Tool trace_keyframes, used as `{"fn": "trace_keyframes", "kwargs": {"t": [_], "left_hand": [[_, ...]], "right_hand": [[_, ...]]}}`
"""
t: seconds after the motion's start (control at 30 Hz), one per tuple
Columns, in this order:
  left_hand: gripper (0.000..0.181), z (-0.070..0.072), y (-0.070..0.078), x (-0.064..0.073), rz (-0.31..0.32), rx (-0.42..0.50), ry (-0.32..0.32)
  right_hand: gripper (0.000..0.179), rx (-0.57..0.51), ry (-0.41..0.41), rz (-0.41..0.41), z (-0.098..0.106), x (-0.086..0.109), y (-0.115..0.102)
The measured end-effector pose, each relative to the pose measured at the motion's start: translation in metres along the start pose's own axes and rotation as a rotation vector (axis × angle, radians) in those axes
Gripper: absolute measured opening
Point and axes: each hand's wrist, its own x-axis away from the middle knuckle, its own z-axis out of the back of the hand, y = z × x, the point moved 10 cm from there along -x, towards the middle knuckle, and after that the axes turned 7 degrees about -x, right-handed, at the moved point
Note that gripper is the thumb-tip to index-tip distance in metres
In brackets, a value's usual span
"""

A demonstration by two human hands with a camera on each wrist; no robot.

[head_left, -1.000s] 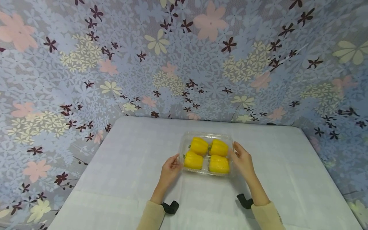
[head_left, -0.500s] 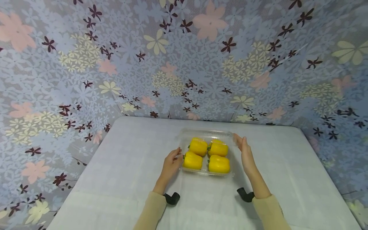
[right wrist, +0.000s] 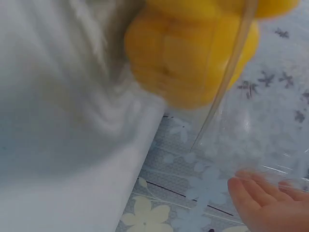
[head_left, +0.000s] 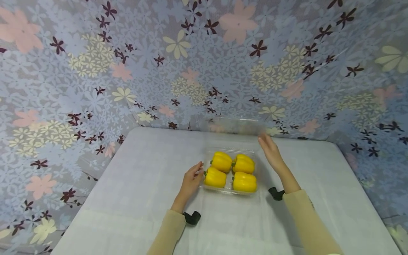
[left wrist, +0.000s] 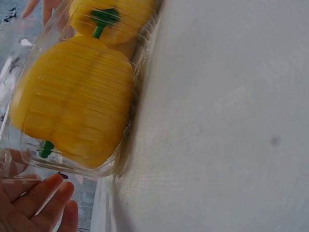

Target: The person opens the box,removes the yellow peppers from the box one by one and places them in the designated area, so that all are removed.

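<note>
Four bell peppers (head_left: 244,182) lie in a clamshell (head_left: 229,191), left hand (head_left: 190,180) at its left, right hand (head_left: 271,150) by its raised far lid (head_left: 235,124).

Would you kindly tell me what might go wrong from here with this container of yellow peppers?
The clear lid is raised, with only the right hand at its side, so it might drop back. The left hand does not appear to grip the container, which could shift if the lid is pulled, and the peppers might then roll.
</note>
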Motion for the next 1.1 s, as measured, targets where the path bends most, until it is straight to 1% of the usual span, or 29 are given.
{"fn": "trace_keyframes", "kwargs": {"t": [0.13,0.27,0.33,0.47,0.53,0.63,0.73,0.9,1.0,1.1], "left_hand": [[0.046,0.0,0.0,-0.002,-0.005,0.017,-0.002],[0.045,-0.001,0.002,-0.002,-0.033,-0.011,-0.006],[0.045,-0.002,0.002,-0.002,-0.041,-0.019,-0.006],[0.045,-0.002,0.0,0.0,-0.017,-0.02,-0.012],[0.045,-0.002,-0.002,0.001,-0.004,-0.024,-0.014],[0.045,-0.003,-0.002,0.001,0.003,-0.026,-0.018],[0.045,-0.003,-0.004,0.001,0.012,-0.025,-0.021],[0.045,-0.002,-0.006,0.0,0.02,-0.012,-0.021],[0.046,-0.002,-0.004,0.001,0.018,-0.012,-0.029],[0.047,-0.002,-0.003,0.001,0.017,-0.015,-0.038]], "right_hand": [[0.076,0.003,-0.033,-0.028,0.0,-0.017,0.006],[0.081,0.002,-0.065,-0.047,-0.003,-0.03,0.018],[0.083,-0.019,-0.078,-0.061,-0.004,-0.034,0.025],[0.088,-0.088,-0.125,-0.111,-0.013,-0.039,0.04],[0.089,-0.101,-0.146,-0.146,-0.018,-0.042,0.049],[0.091,-0.056,-0.151,-0.193,-0.023,-0.047,0.062],[0.093,0.01,-0.133,-0.229,-0.023,-0.05,0.074],[0.089,0.054,-0.147,-0.247,-0.027,-0.054,0.087],[0.084,0.074,-0.163,-0.246,-0.029,-0.054,0.093],[0.084,0.107,-0.177,-0.263,-0.03,-0.054,0.097]]}}
